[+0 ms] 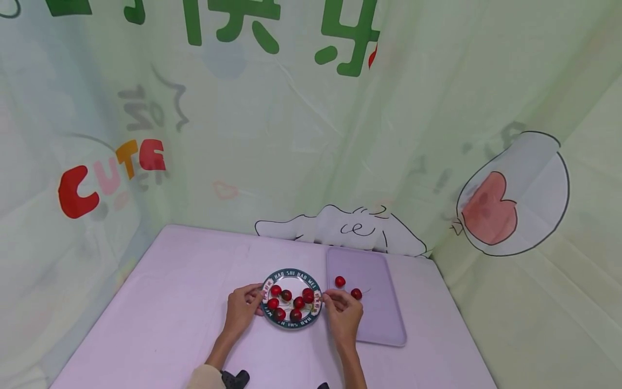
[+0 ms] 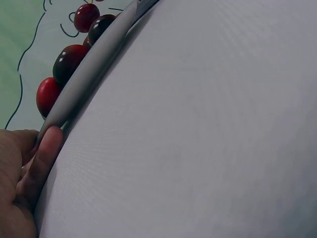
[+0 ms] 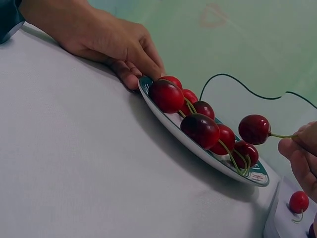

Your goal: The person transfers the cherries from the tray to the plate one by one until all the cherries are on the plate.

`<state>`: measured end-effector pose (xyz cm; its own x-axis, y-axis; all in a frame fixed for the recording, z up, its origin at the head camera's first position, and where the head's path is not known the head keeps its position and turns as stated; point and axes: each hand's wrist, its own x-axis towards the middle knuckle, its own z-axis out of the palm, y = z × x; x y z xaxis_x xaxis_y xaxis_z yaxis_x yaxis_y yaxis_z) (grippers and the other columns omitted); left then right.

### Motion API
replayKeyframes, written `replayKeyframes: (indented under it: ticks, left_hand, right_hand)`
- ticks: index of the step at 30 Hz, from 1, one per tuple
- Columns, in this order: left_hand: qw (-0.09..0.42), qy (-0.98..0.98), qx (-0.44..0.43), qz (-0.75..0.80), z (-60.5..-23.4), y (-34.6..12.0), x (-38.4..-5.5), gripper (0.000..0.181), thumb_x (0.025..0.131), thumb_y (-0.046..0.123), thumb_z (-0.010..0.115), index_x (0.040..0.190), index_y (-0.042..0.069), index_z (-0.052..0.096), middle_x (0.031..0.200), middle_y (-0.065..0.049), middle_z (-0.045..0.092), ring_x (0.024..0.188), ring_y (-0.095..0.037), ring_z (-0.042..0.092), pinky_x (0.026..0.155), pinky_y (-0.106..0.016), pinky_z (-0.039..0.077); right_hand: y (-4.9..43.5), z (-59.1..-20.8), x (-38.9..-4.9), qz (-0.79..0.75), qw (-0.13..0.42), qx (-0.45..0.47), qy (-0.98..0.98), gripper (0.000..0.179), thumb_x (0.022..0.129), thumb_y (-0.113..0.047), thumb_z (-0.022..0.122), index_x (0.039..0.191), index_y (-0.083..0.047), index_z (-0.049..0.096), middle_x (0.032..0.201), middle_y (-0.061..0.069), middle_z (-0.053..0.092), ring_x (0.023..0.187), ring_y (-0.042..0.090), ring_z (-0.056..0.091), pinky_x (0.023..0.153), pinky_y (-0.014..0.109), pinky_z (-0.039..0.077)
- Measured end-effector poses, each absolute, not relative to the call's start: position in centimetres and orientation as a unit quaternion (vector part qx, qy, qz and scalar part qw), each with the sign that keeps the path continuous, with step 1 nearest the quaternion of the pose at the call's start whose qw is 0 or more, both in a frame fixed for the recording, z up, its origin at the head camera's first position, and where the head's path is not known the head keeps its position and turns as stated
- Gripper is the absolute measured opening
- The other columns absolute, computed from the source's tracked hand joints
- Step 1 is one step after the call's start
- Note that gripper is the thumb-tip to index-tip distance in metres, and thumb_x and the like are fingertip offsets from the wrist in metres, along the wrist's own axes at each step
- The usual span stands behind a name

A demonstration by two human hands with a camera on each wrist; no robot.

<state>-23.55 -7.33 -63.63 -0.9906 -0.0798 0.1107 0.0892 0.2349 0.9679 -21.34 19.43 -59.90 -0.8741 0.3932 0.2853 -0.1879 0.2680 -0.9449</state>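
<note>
A round plate [image 1: 291, 325] with a dark green lettered rim carries several red cherries [image 1: 274, 303] with green stems. My left hand [image 1: 243, 310] grips the plate's left edge, thumb over the rim and a finger [image 2: 48, 145] under it. At the opposite side, my right hand [image 1: 346, 316] pinches one cherry [image 3: 254, 129] by its thin stem. That cherry hangs over the plate's right part, beside the other cherries. Its fingertips are right at the plate's right rim in the head view.
Right of the plate lies a shallow purple tray [image 1: 381, 324] with two cherries [image 1: 340, 281] showing on it, one partly behind my right hand. A pale cloth covers the table [image 1: 194, 281]. Printed curtains [image 1: 291, 135] hang along the table's back and sides.
</note>
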Motion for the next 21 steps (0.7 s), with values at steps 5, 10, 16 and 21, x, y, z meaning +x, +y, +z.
replayKeyframes:
  ticks: [5, 10, 16, 21]
  left_hand:
    - [0.07, -0.783, -0.004, -0.618, -63.7, -7.4, -23.7, 0.033, 0.104, 0.01, 0.074, 0.135, 0.0, 0.074, 0.089, -0.009, 0.076, 0.056, -0.012, 0.07, 0.058, -0.017, 0.059]
    - [0.066, -0.78, -0.001, -0.622, -63.6, -7.4, -23.7, 0.033, 0.104, 0.009, 0.074, 0.135, -0.001, 0.074, 0.09, -0.009, 0.076, 0.056, -0.012, 0.07, 0.058, -0.016, 0.059]
    - [0.066, -0.779, 0.001, -0.623, -63.5, -7.4, -23.6, 0.033, 0.104, 0.01, 0.074, 0.136, 0.0, 0.074, 0.091, -0.009, 0.075, 0.057, -0.012, 0.071, 0.059, -0.016, 0.059]
    - [0.064, -0.778, 0.002, -0.625, -63.4, -7.3, -23.5, 0.033, 0.104, 0.009, 0.074, 0.135, 0.0, 0.074, 0.091, -0.009, 0.076, 0.057, -0.013, 0.071, 0.059, -0.016, 0.059]
  right_hand:
    - [18.9, -59.2, -21.2, 0.616, 0.233, -0.058, -0.75, 0.008, 0.094, 0.001, 0.083, 0.102, 0.001, 0.082, 0.097, 0.018, 0.082, 0.081, 0.011, 0.081, 0.079, 0.014, 0.064]
    - [18.5, -59.0, -21.3, 0.616, 0.225, -0.06, -0.752, 0.008, 0.094, 0.0, 0.083, 0.101, -0.004, 0.083, 0.098, 0.015, 0.082, 0.085, 0.018, 0.083, 0.082, 0.014, 0.063]
    - [17.9, -58.8, -21.5, 0.614, 0.223, -0.062, -0.754, 0.011, 0.093, 0.003, 0.083, 0.098, -0.007, 0.083, 0.098, 0.015, 0.082, 0.084, 0.014, 0.082, 0.081, 0.014, 0.063]
    - [17.2, -57.9, -21.3, 0.616, 0.224, -0.059, -0.753, 0.009, 0.093, 0.006, 0.082, 0.101, 0.003, 0.082, 0.099, 0.022, 0.082, 0.087, 0.029, 0.083, 0.079, 0.011, 0.061]
